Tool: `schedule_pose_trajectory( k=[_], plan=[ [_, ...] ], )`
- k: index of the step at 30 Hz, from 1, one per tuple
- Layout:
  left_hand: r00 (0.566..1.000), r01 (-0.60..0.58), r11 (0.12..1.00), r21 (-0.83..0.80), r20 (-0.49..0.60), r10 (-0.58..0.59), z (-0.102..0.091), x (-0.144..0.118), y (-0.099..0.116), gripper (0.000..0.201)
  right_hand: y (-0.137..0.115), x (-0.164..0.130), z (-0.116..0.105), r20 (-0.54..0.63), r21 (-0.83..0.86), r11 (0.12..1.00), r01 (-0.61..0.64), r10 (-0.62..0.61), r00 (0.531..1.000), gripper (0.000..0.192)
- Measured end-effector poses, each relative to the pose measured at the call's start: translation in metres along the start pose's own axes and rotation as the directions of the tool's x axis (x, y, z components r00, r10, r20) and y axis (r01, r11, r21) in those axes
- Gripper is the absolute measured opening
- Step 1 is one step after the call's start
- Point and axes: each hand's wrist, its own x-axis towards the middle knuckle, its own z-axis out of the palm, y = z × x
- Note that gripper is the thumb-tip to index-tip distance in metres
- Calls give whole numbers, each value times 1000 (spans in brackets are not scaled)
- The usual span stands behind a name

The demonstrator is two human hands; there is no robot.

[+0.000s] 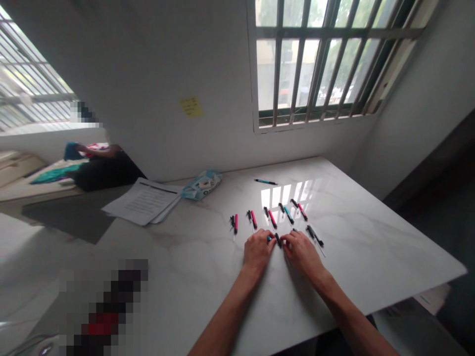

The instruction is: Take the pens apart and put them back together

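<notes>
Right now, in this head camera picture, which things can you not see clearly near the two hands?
- Pen part between left hand and right hand: head view, fingers cover both ends; each hand's grip on it cannot be told.
- Pen pieces in the row: head view, too small to tell caps from barrels.
- Papers: head view, print too small to read.
- Lower left of table: head view, hidden by a pixelated block.

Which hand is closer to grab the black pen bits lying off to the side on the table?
The right hand, probably. The loose black pen pieces lie just beyond its fingers on that side, while the left hand rests farther away, near the small black part between both hands.
</notes>
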Motion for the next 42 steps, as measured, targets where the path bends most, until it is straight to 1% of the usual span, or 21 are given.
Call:
schedule_pose_trajectory(
  k=[2, 3, 5, 6, 8, 10, 11, 12, 14, 16, 18, 19, 21, 23, 25, 27, 30, 33, 36, 39, 42],
  plan=[
    [999, 3, 997, -82, -38, -6, -5, -1, 1, 12, -1, -1, -5, -45, 74, 997, -1, 5, 999, 24],
    [998, -1, 988, -157, -64, -9, -9, -1, 2, 15, -2, -2, -8, -70, 135, 991, 1, 9, 998, 22],
    [995, -27, 924, -382, -99, -11, -15, 0, 4, 24, -9, -4, -15, -102, 290, 957, 17, 14, 995, 17],
    [995, -35, 857, -513, -98, -18, -17, 1, 5, 30, -14, -5, -18, -107, 369, 929, 24, 17, 994, 15],
    [997, -15, 678, -735, -66, -50, -18, 2, 5, 44, -25, -8, -20, -100, 497, 867, 29, 24, 995, 17],
    [996, 30, 518, -855, -17, -85, -16, 3, 5, 54, -35, -10, -19, -84, 579, 815, 21, 34, 996, 21],
    [995, 48, 467, -883, 3, -98, -15, 3, 4, 57, -39, -11, -17, -77, 609, 793, 17, 37, 996, 21],
    [994, 60, 437, -898, 15, -105, -14, 3, 3, 58, -41, -12, -15, -72, 635, 772, 15, 39, 997, 21],
    [994, 64, 432, -900, 17, -112, -12, 2, 1, 59, -43, -14, -10, -80, 676, 736, 16, 53, 995, 19],
    [992, 63, 478, -876, 2, -126, -12, 2, -1, 57, -41, -14, -8, -105, 707, 707, 10, 90, 990, 19],
    [988, 64, 503, -862, -17, -155, -13, 3, -4, 53, -36, -14, -7, -134, 738, 675, -11, 163, 978, 22],
    [985, 65, 492, -868, -23, -172, -14, 4, -4, 50, -33, -13, -8, -143, 756, 654, -25, 202, 969, 24],
    [981, 76, 430, -900, -11, -195, -14, 5, -5, 47, -26, -11, -10, -148, 797, 603, -43, 265, 953, 30],
    [979, 101, 356, -929, 31, -199, -15, 5, -5, 46, -20, -8, -11, -145, 838, 543, -45, 302, 942, 34],
    [976, 129, 305, -944, 66, -208, -15, 5, -5, 47, -15, -7, -12, -138, 868, 494, -43, 325, 936, 36],
    [970, 150, 288, -946, 85, -227, -16, 4, -5, 49, -10, -5, -13, -123, 888, 458, -50, 339, 933, 36],
    [967, 183, 306, -934, 115, -228, -16, 2, -5, 48, -6, -2, -15, -98, 907, 416, -64, 356, 929, 37],
    [972, 224, 339, -914, 183, -148, -13, -1, -2, 45, -4, 4, -21, -120, 916, 398, -45, 381, 917, 39],
    [965, 260, 356, -897, 255, -61, -6, -4, 3, 44, -4, 11, -30, -150, 906, 424, -22, 367, 918, 40],
    [960, 274, 355, -894, 279, -40, 0, -5, 5, 45, -4, 14, -36, -144, 883, 469, -27, 323, 935, 38],
    [959, 276, 363, -890, 279, -45, 2, -4, 4, 47, -2, 12, -38, -161, 875, 484, -21, 331, 930, 35]
  ],
)
